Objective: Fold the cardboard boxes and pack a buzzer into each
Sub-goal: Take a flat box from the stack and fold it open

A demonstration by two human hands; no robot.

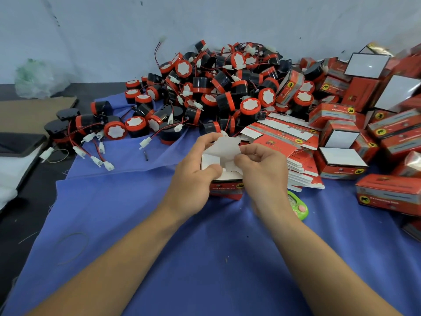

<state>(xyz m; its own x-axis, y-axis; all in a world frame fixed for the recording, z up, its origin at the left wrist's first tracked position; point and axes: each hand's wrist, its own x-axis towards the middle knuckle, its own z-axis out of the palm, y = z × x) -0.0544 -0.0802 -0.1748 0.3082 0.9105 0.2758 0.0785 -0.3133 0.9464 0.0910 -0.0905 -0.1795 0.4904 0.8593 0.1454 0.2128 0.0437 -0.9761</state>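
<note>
Red cardboard box (226,189) at centre of view, half-formed, its white flaps (224,148) standing up and open; whether its base sits on the blue cloth (205,252) or hangs just above it cannot be told. Left hand (193,176) grips the box from its left side, thumb laid across the near flap, fingers curled over the far one. Right hand (262,169) pinches a flap from the right, fingers bent inward, thumb tip at the fold. Just right of the box, touching the right wrist's far side, a slumped stack of flat boxes (298,160), red print and white card showing. Beyond it and along the right edge, folded boxes (341,163), several open-topped. Behind the hands, a big heap of buzzers (216,87), black bodies, red rims, red wires with white plugs, spilling left. Green gadget (299,209) with a pink button lies under the right forearm. Far left: plastic bag (34,78), brown cardboard sheet (29,112).
</note>
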